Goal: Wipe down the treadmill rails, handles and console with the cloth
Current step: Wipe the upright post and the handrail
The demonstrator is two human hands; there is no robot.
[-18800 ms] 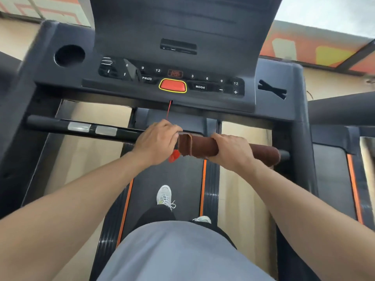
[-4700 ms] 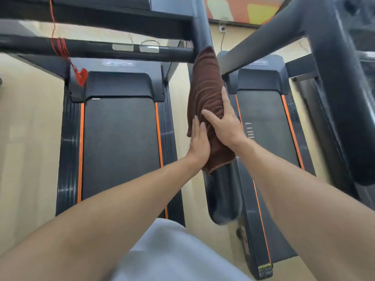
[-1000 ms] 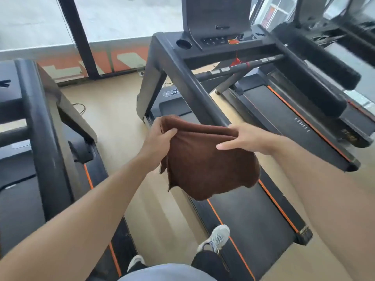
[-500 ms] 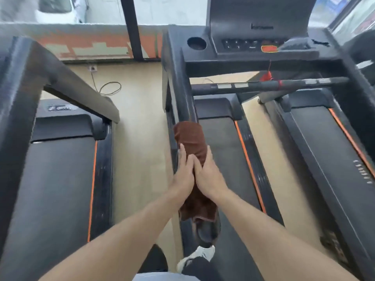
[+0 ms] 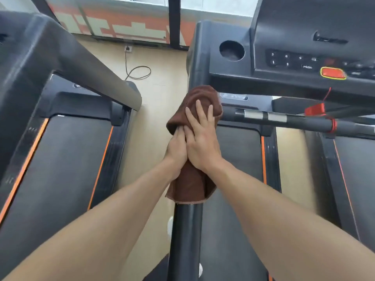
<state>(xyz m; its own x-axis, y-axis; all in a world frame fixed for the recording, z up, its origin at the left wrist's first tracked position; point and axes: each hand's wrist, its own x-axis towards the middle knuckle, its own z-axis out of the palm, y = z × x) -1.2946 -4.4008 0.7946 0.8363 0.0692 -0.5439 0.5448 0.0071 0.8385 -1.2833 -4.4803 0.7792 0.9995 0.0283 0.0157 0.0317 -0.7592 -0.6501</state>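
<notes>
Brown terry cloth [image 5: 191, 185], soft and napped with a stitched hem at its near edge, is draped lengthwise over the black side rail [image 5: 187, 236] of the treadmill. Its long axis follows the rail, running from the near hem up and away toward the console [image 5: 233, 78], where its far end bunches into a rounded hump. The rail is a smooth, glossy black tube. Both hands lie on the cloth side by side and touching: the left hand [image 5: 176, 148] presses its left flank with fingers straight, and the right hand [image 5: 200, 138] lies flat on top, fingers extended and slightly spread, pointing toward the console. Neither hand is curled round it. The console is matte black plastic with a round cup hole [image 5: 232, 50] and an orange button [image 5: 332, 73]. A crossbar [image 5: 288, 119] with two silver plates juts right from beside the cloth.
</notes>
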